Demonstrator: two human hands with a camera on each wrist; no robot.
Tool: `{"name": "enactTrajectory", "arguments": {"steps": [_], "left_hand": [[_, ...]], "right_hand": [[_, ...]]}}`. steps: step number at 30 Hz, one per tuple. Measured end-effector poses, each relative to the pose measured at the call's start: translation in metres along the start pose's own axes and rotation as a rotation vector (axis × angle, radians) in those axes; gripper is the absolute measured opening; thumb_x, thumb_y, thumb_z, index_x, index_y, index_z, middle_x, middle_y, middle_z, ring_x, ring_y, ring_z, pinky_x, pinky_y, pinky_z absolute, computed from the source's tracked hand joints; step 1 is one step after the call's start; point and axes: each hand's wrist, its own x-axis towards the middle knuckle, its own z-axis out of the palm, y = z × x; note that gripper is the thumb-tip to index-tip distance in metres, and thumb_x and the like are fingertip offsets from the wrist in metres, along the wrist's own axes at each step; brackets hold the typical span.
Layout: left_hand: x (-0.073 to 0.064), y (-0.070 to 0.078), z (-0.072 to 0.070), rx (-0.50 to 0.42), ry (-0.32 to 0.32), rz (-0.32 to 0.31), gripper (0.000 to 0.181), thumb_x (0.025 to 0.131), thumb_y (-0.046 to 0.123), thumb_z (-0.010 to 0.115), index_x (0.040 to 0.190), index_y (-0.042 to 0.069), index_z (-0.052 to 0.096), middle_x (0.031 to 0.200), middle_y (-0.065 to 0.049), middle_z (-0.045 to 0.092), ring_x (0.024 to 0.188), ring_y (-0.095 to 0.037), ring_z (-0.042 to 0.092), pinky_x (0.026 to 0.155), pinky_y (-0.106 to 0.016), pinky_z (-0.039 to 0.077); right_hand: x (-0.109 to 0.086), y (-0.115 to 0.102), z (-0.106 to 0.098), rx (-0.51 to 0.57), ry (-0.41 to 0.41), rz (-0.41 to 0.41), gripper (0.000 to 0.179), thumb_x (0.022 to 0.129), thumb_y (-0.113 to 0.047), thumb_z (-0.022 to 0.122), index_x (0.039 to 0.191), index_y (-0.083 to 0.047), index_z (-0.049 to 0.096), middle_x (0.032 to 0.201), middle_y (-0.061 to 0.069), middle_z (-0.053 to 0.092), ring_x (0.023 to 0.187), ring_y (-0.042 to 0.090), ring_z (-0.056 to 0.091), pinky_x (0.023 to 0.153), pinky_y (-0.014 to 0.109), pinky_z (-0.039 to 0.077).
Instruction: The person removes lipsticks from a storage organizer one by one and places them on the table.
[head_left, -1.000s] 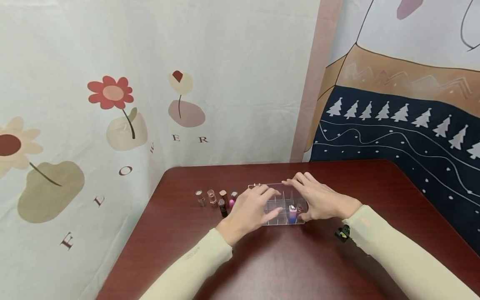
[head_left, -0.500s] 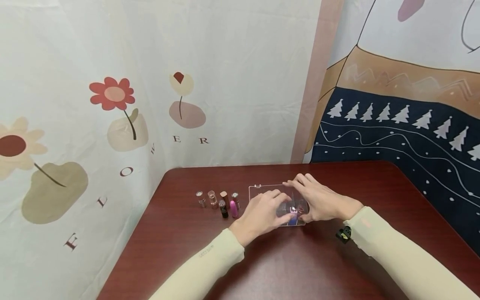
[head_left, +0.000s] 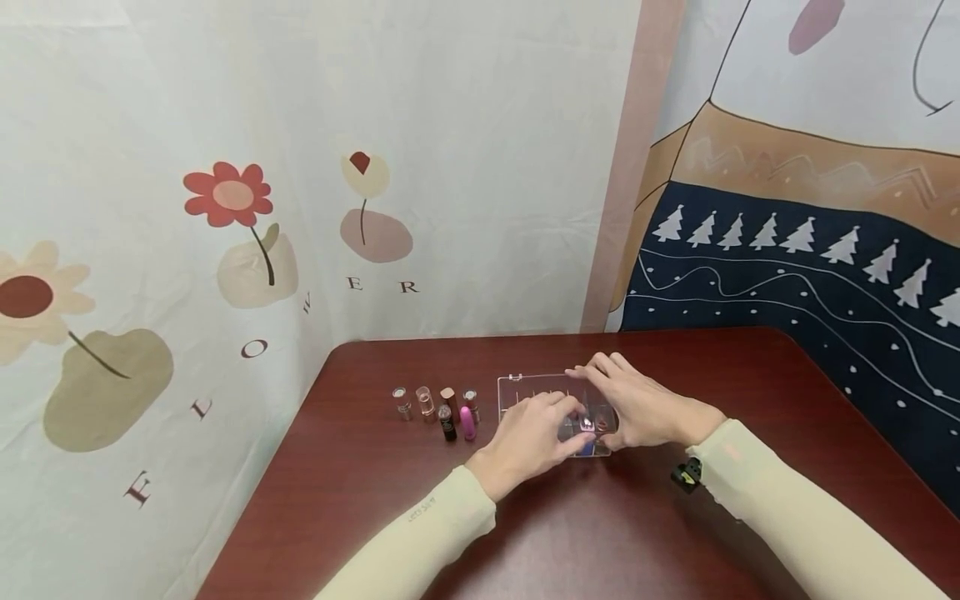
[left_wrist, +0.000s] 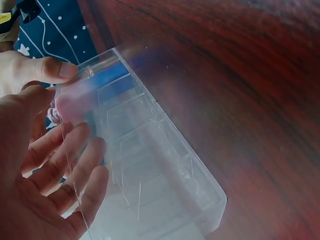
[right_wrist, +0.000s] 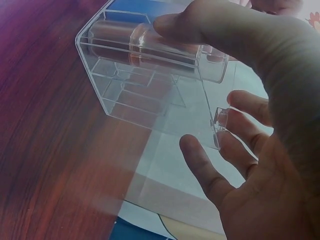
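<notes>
A clear divided box [left_wrist: 165, 145] lies on the table in front of me. My right hand [head_left: 645, 408] grips its right end, thumb at the near side and fingertips at the far edge. In the box stands a blue and pink lipstick [left_wrist: 107, 77] with a shiny top. My left hand [head_left: 528, 433] reaches over the box and pinches the top of this lipstick between thumb and index finger; the contact is partly hidden. Its other fingers spread over the dividers. A copper-coloured tube [right_wrist: 160, 47] sits in the end compartment, beside my right thumb.
Left of the box stand several lipstick tubes, among them a black tube [head_left: 447, 423], a bright pink tube [head_left: 468, 423] and a clear-topped tube [head_left: 425, 404]. The red-brown table [head_left: 360, 517] ends at a printed cloth [head_left: 480, 167] behind.
My left hand has moved right over the box, and its thumb and fingers have closed in on the blue and pink lipstick. My right hand keeps its hold on the box.
</notes>
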Motion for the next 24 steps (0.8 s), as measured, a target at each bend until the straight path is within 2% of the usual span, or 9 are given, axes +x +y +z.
{"name": "enactTrajectory", "arguments": {"steps": [7,15,24], "left_hand": [[0.0003,0.0026,0.0017,-0.017,-0.016,-0.013,0.031,0.108,0.047,0.085,0.124,0.021,0.083,0.112,0.007,0.086,0.092,-0.01,0.082,0.081,-0.025,0.068],[0.0013,0.0046,0.0016,-0.019,0.02,0.01,0.027,0.107,0.043,0.086,0.12,0.02,0.083,0.109,0.007,0.086,0.088,-0.01,0.081,0.079,-0.023,0.066],[0.0018,0.0049,0.0035,-0.017,0.018,0.007,0.022,0.108,0.038,0.087,0.121,0.02,0.084,0.108,0.007,0.085,0.086,-0.008,0.079,0.077,-0.021,0.065]], "right_hand": [[-0.0004,0.0003,0.0012,0.002,-0.012,0.019,0.112,0.069,-0.018,0.112,0.166,-0.005,0.057,0.139,0.005,0.062,0.121,0.02,0.052,0.102,0.042,0.062],[-0.0003,0.0001,0.0011,0.0,-0.006,0.025,0.111,0.068,-0.015,0.111,0.166,-0.007,0.057,0.139,0.004,0.062,0.121,0.019,0.052,0.101,0.042,0.061],[-0.0005,-0.0005,0.0021,0.007,0.006,0.021,0.114,0.066,-0.015,0.112,0.165,-0.004,0.058,0.138,0.004,0.062,0.121,0.02,0.053,0.101,0.042,0.062]]}}
